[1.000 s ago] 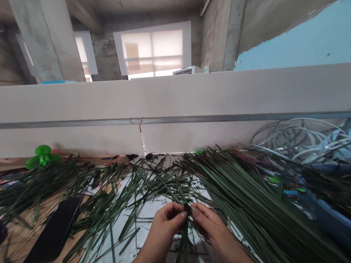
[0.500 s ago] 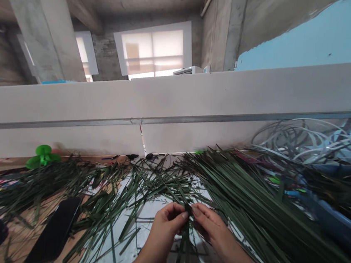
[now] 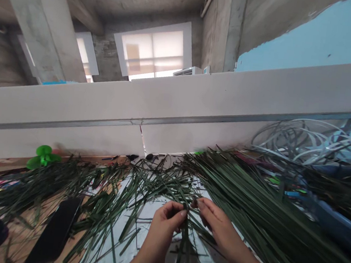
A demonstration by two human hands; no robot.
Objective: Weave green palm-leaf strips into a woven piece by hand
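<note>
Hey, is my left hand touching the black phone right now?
Apart. The head view shows a wide gap, with loose green strips lying between the left hand and the black phone.

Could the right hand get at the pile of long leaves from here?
Probably yes: the pile of long leaves lies just beside the right hand, with nothing tall visible between them.

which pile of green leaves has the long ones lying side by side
The long bundle to the right of the right hand: its leaves run nearly parallel, while the loose strips on the left lie at scattered angles.
</note>
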